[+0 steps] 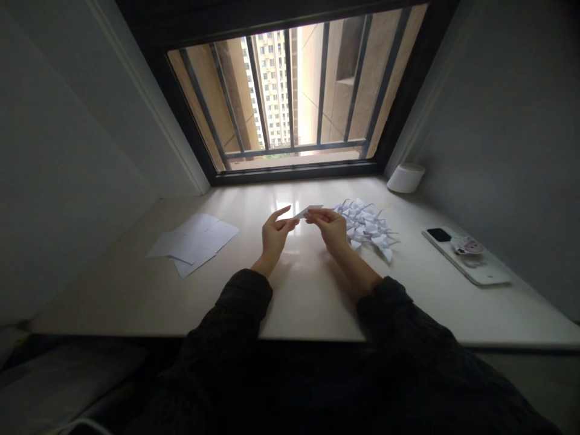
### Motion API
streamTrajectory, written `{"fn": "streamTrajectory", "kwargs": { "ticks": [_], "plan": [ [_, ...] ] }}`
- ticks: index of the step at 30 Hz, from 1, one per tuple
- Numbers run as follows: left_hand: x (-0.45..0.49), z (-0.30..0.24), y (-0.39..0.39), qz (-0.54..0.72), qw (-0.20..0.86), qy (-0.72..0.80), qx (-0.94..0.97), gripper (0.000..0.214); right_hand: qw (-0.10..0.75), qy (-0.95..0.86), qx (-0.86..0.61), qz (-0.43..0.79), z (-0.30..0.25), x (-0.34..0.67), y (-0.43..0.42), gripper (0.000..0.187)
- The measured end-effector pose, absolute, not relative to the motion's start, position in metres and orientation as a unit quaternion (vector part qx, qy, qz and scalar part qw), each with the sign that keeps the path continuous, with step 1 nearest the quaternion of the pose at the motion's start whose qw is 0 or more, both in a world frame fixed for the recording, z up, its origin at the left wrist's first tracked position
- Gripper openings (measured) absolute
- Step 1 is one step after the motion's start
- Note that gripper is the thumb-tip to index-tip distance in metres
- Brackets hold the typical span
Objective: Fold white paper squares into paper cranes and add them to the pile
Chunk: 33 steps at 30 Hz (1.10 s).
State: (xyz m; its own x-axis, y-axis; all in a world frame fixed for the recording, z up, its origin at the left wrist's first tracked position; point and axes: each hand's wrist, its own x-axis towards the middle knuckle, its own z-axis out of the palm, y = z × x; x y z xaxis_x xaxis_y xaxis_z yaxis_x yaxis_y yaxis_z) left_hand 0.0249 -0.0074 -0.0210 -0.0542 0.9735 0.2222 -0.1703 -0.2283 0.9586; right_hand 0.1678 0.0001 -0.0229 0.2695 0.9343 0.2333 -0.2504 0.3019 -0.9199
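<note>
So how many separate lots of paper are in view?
3: flat sheets lying left on the desk; one small piece pinched between left hand and right hand; a folded pile beside the right hand. Overlapping sheets may hide more.

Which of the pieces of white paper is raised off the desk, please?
The small piece pinched between the left hand and right hand; the flat sheets at left and the folded pile at right lie on the desk.

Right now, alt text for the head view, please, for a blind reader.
The left hand and right hand pinch a small white paper between them above a pale desk. A pile of folded paper shapes lies by the right hand, loose white sheets to the left, a white phone far right.
</note>
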Motion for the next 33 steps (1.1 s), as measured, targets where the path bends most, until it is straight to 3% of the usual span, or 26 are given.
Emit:
{"fn": "streamTrajectory", "kwargs": {
  "ticks": [3, 10, 33],
  "plan": [
    [0.0259, -0.0203, -0.0086, 0.597, 0.494, 0.403, 0.488, 0.059, 0.692, -0.421, -0.397, 0.431, -0.0222, 0.1676, -0.0001, 0.028],
    [0.0280, -0.0200, -0.0094, 0.585, 0.532, 0.437, 0.429, 0.036, 0.696, -0.418, -0.385, 0.439, -0.0236, 0.1660, 0.0005, 0.026],
    [0.0280, -0.0129, -0.0143, 0.538, 0.625, 0.426, 0.372, 0.039, 0.692, -0.407, -0.397, 0.445, -0.0254, 0.1696, 0.0036, 0.026]
  ]
}}
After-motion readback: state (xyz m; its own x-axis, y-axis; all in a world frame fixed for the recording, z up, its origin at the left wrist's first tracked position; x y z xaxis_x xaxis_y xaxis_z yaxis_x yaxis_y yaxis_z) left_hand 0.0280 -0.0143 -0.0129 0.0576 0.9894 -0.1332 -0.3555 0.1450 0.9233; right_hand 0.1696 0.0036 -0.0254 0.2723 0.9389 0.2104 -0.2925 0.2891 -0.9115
